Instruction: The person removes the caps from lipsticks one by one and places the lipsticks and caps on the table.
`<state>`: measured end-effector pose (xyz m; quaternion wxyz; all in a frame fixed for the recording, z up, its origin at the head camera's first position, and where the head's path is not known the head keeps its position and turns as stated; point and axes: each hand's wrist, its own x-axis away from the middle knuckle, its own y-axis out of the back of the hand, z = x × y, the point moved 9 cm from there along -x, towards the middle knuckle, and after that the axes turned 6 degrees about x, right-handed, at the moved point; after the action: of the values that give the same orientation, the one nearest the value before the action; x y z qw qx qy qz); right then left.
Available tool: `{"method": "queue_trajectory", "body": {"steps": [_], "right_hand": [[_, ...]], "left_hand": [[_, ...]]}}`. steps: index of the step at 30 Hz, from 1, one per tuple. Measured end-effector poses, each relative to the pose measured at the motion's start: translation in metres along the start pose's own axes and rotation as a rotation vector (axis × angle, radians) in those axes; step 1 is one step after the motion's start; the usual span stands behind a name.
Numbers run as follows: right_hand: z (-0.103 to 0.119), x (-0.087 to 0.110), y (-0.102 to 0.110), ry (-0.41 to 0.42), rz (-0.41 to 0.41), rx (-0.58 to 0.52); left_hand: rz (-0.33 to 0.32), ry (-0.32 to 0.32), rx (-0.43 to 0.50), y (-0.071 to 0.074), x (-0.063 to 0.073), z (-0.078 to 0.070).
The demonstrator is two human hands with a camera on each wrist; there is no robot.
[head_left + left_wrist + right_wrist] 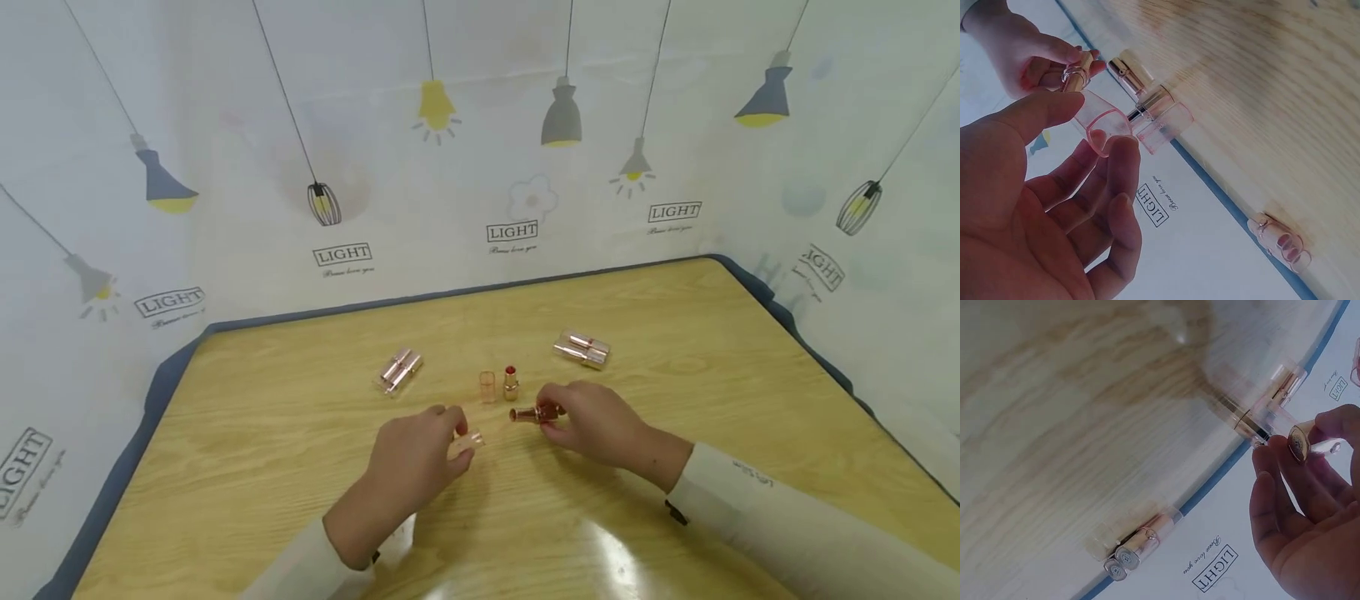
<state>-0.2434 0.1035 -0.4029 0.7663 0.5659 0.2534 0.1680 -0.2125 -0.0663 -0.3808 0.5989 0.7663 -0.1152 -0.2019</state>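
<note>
My left hand [420, 450] pinches a clear pinkish lipstick cap [1102, 125] between thumb and fingers, its rim showing in the left wrist view. Facing it, my right hand [596, 421] grips a rose-gold lipstick tube [536, 413] lying sideways, its dark red end pointed left at the cap. A small gap separates cap and tube in the head view. Just beyond the hands, an uncapped lipstick [511, 385] stands upright with its red tip up. Beside it on the left stands another clear cap [487, 387].
Two capped lipsticks [400, 370] lie side by side at the left, and two more [582, 349] at the back right. Everything rests on a wood-grain table [285, 433] with a dark blue edge. A light curtain printed with lamps [450, 192] surrounds its back and sides.
</note>
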Motion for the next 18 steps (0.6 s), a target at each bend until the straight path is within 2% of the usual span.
{"method": "queue_trajectory", "body": {"steps": [4, 11, 18], "right_hand": [[-0.002, -0.004, -0.003, -0.023, 0.025, -0.038], [-0.008, -0.007, -0.016, -0.107, 0.122, -0.100], [-0.013, -0.015, -0.027, -0.154, 0.149, -0.196]], "left_hand": [[-0.003, 0.007, 0.008, 0.003, 0.003, 0.001], [0.013, -0.003, 0.032, 0.005, 0.005, -0.001], [0.015, 0.000, 0.014, 0.005, 0.004, 0.001]]}}
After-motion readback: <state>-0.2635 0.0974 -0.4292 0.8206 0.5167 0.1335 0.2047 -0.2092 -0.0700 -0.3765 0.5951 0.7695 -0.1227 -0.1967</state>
